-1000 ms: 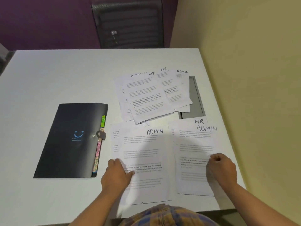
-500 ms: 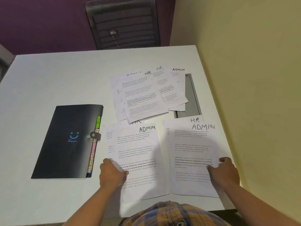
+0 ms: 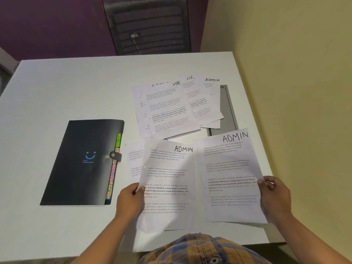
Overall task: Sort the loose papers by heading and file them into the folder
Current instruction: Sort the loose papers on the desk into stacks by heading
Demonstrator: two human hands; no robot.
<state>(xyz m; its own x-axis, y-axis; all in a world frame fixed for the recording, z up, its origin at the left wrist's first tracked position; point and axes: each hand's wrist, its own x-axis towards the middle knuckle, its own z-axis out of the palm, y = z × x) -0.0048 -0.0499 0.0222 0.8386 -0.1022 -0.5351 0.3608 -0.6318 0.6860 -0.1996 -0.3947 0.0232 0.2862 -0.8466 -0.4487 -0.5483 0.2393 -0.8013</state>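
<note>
Nearest the viewer, a plaid shirt front [image 3: 200, 248] filled the lower edge. Just beyond it the two hands were apart. The left hand [image 3: 131, 199] pinched the left edge of one ADMIN sheet [image 3: 169, 180], thumb on top. The right hand [image 3: 274, 197] gripped the right edge of a second ADMIN sheet [image 3: 230, 178], which lay just beside the first at its 3 o'clock. Both sheets appeared raised off the white table [image 3: 57, 92].

A further sheet [image 3: 135, 161] showed from under the first at 10 o'clock, its heading hidden.

The black expanding folder [image 3: 83, 161] lay at 9 o'clock of the held sheets, near but apart, with its snap strap [image 3: 116, 155] fastened over the coloured tabs [image 3: 114, 174].

At 12 o'clock a fanned pile of papers [image 3: 171, 109] showed HR and ADMIN headings mixed together. It partly covered a flat grey object [image 3: 228, 111] of unclear kind.

Judged from this layout, sorting was at an early stage: two like headings were paired and nothing was filed. The fastened strap stood in the way of filing, and both hands were occupied.

Farthest away stood a mesh chair back [image 3: 148, 25], with a yellow wall [image 3: 285, 73] at 2 o'clock.
</note>
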